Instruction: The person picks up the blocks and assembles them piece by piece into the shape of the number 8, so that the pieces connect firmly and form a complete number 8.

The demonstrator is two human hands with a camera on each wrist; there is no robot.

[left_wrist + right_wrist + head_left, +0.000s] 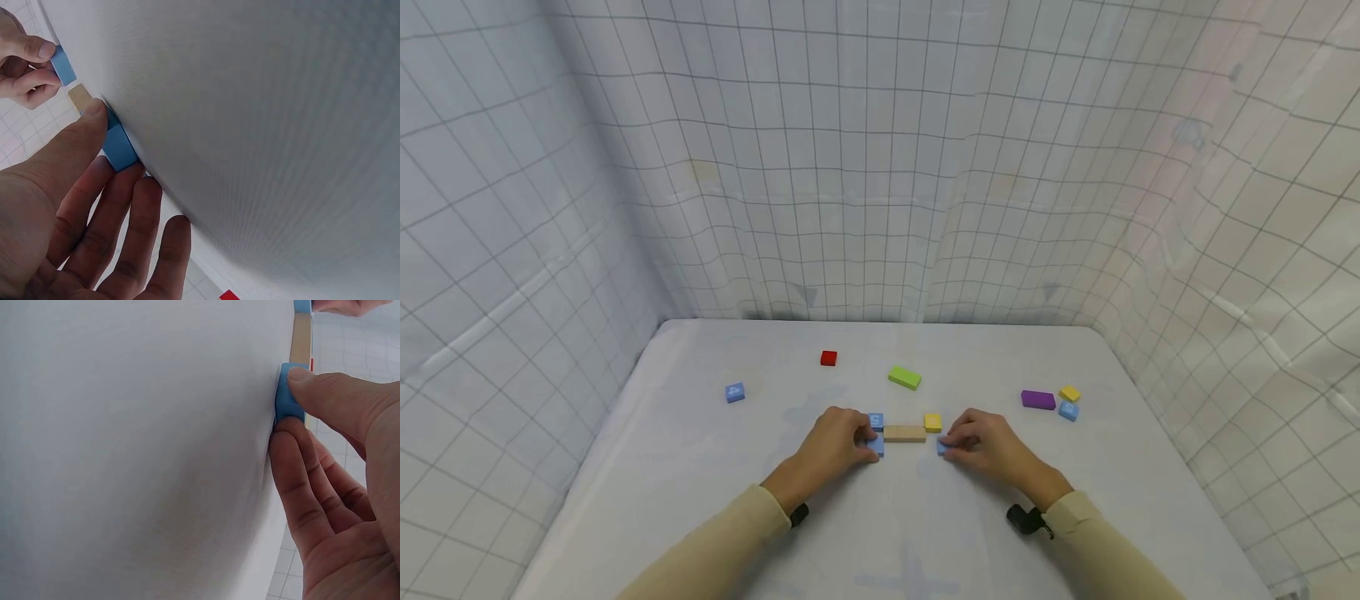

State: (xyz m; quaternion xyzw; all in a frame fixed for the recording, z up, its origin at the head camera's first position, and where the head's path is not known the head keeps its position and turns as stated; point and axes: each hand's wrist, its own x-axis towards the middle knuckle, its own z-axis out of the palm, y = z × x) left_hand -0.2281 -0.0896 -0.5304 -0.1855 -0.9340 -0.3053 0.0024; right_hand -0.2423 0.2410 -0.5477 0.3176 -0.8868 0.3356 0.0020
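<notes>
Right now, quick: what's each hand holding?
Left hand: closed, pinching a blue block between thumb and fingers.
Right hand: closed, pinching another blue block the same way.

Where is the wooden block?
In the head view, the wooden block lies between the left hand and right hand, with a yellow block at its right end.

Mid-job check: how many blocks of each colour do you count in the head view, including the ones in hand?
Blue blocks: 5
Yellow blocks: 2
Red block: 1
Lime green block: 1
Purple block: 1
Tan block: 1
Total: 11
</notes>
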